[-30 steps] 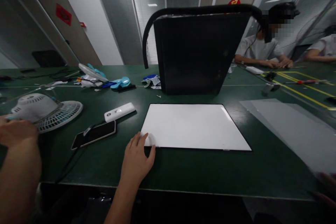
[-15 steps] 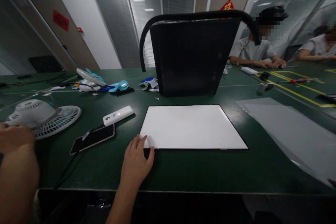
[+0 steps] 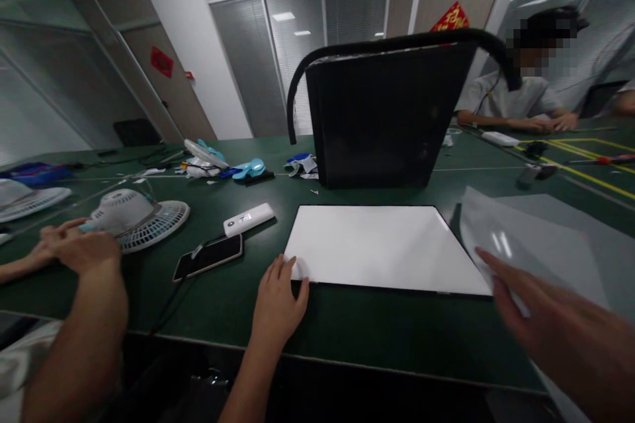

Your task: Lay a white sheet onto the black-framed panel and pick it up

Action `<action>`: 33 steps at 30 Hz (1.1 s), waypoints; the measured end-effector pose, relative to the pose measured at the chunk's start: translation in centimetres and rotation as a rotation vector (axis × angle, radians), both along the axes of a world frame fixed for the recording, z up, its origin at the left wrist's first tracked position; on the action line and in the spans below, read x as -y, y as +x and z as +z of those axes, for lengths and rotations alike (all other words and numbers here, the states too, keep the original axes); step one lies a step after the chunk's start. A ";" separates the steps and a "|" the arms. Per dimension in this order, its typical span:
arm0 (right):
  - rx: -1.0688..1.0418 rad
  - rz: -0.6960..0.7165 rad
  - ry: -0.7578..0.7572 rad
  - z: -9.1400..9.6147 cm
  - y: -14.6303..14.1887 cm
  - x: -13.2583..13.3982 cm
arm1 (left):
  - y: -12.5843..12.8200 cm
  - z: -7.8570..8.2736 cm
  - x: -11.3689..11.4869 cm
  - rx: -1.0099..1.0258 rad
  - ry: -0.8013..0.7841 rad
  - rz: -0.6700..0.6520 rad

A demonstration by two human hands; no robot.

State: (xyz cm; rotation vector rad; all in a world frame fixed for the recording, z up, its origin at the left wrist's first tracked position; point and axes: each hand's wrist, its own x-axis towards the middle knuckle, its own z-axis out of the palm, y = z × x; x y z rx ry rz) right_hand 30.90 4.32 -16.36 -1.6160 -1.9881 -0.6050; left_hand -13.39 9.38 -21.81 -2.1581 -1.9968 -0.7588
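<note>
A white rectangular panel with a thin black edge (image 3: 381,248) lies flat on the green table (image 3: 377,324) in front of me. My left hand (image 3: 278,301) rests open at its near left corner, fingertips on the white surface. My right hand (image 3: 555,327), blurred by motion, comes in from the lower right. Its fingers lie along a translucent plastic sheet (image 3: 516,238), and it holds the sheet's near edge. The sheet's left side is raised off the table beside the panel's right edge.
A black box-like screen with a curved black arm (image 3: 381,119) stands behind the panel. A phone (image 3: 208,256), a white remote-like device (image 3: 248,219) and a small white fan (image 3: 133,215) lie to the left. A neighbour's forearm and hands (image 3: 79,258) are at far left. Other people sit at back right.
My right hand has come into view from the lower right, and the translucent sheet has lifted and moved toward the panel. The view shifted left. My left hand stays on the corner.
</note>
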 end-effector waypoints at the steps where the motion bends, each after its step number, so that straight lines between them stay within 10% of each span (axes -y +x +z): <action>1: 0.072 0.098 0.019 1.1 -2.5 -0.2 | 0.0 0.0 0.0 0.004 0.001 -0.001; 6: 0.172 0.617 0.083 4.0 -10.9 0.8 | -0.1 -0.2 0.1 0.031 -0.008 0.011; 10: 0.209 0.758 0.090 3.1 -11.0 1.7 | 0.1 0.1 0.4 0.115 0.002 0.038; 23: 0.121 0.325 -0.035 -6.3 4.1 -2.3 | 0.5 0.3 0.4 0.056 -0.033 0.065; 33: -0.104 0.150 -0.127 -9.5 5.8 -3.6 | 0.6 0.4 0.1 -0.047 -0.072 0.036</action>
